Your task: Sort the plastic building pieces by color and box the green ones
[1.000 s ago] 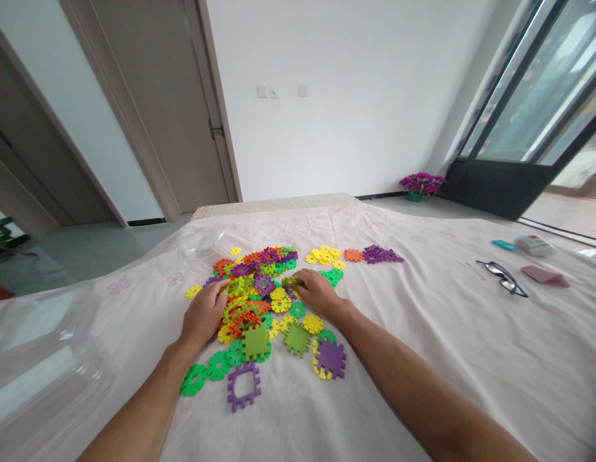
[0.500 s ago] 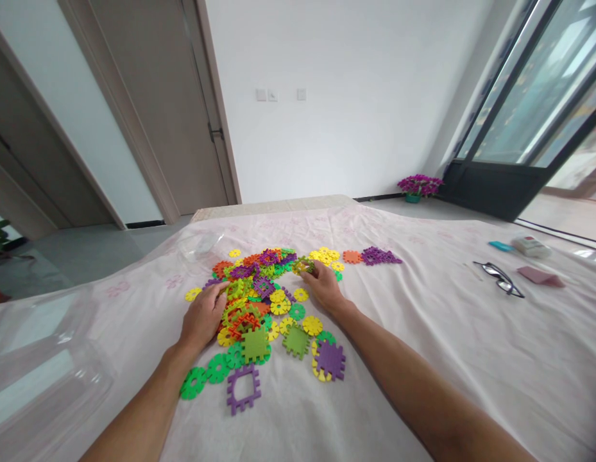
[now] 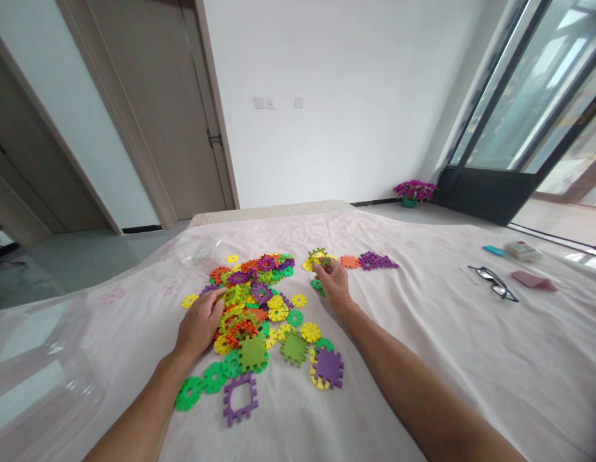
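Note:
A heap of coloured plastic interlocking pieces (image 3: pixel 259 301) lies on a pale pink bedsheet (image 3: pixel 423 359). My right hand (image 3: pixel 335 282) pinches an olive-green square frame piece (image 3: pixel 319 257) and holds it just above small sorted groups: yellow round pieces (image 3: pixel 309 264), an orange piece (image 3: pixel 349 261) and purple pieces (image 3: pixel 377 261). My left hand (image 3: pixel 201 321) rests curled on the left edge of the heap, fingers touching green and yellow pieces. Nearer me lie a purple square frame (image 3: pixel 240 398), a solid purple square (image 3: pixel 328 366) and green round pieces (image 3: pixel 201 384).
Glasses (image 3: pixel 493 282), a pink card (image 3: pixel 533 280), a teal item (image 3: pixel 494 250) and a white box (image 3: pixel 521 249) lie at the right. A clear plastic container (image 3: pixel 38 378) sits at the left. A door, a flower pot (image 3: pixel 413 191) and glass doors stand beyond.
My right hand has lifted the olive-green frame piece out of the heap and carried it up and right toward the sorted groups. My left hand has stayed on the heap's left edge.

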Motion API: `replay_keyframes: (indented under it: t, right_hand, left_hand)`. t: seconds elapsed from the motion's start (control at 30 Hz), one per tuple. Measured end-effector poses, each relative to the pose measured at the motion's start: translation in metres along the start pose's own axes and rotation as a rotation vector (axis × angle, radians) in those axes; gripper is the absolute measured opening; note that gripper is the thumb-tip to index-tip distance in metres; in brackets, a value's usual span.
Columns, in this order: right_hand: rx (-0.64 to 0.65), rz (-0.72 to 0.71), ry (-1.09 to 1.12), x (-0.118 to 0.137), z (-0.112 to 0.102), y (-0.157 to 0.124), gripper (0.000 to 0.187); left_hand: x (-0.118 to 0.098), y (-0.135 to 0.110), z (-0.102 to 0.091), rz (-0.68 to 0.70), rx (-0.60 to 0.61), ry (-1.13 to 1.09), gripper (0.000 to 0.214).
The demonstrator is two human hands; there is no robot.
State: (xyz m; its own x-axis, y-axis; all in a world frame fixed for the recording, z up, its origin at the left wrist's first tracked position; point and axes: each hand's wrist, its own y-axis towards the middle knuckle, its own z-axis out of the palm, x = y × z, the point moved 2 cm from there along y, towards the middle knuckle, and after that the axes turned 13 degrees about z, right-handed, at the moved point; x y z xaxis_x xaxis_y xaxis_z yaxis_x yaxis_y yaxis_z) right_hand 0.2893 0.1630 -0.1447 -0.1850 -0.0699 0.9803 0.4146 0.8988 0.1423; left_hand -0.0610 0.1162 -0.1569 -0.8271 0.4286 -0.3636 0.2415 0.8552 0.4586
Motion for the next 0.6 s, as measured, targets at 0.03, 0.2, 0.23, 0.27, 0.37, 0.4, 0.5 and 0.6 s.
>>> replay_keyframes:
  t: [0.03, 0.2, 0.23, 0.27, 0.37, 0.4, 0.5, 0.6]
  right_hand:
    - [-0.011, -0.005, -0.002, -0.001, -0.002, 0.003, 0.042]
    - [-0.030, 0.023, 0.056, -0.004, -0.012, 0.017, 0.046]
    - [-0.034, 0.034, 0.050, -0.004, -0.014, 0.020, 0.046]
    - [-0.040, 0.042, 0.043, -0.005, -0.017, 0.022, 0.046]
    - [-0.064, 0.021, 0.010, -0.003, -0.025, 0.028, 0.044]
    - [-0.084, -0.013, -0.023, -0.002, -0.028, 0.028, 0.042]
    - [-0.175, -0.176, -0.262, 0.003, -0.041, 0.028, 0.032]
    - [-0.150, -0.338, -0.539, 0.003, -0.052, 0.027, 0.026]
  left_hand:
    - [0.001, 0.000, 0.000, 0.001, 0.003, 0.001, 0.044]
    - [0.003, 0.000, 0.002, 0.005, 0.009, 0.002, 0.044]
    - [0.003, 0.000, 0.002, 0.007, 0.007, 0.002, 0.043]
    - [0.003, 0.000, 0.002, 0.009, 0.004, 0.003, 0.043]
    - [0.003, 0.000, 0.002, 0.012, 0.001, 0.005, 0.043]
    - [0.003, 0.000, 0.002, 0.013, 0.000, 0.007, 0.043]
    - [0.004, 0.000, 0.003, 0.017, 0.002, 0.009, 0.044]
    - [0.004, 0.000, 0.002, 0.018, -0.002, 0.007, 0.044]
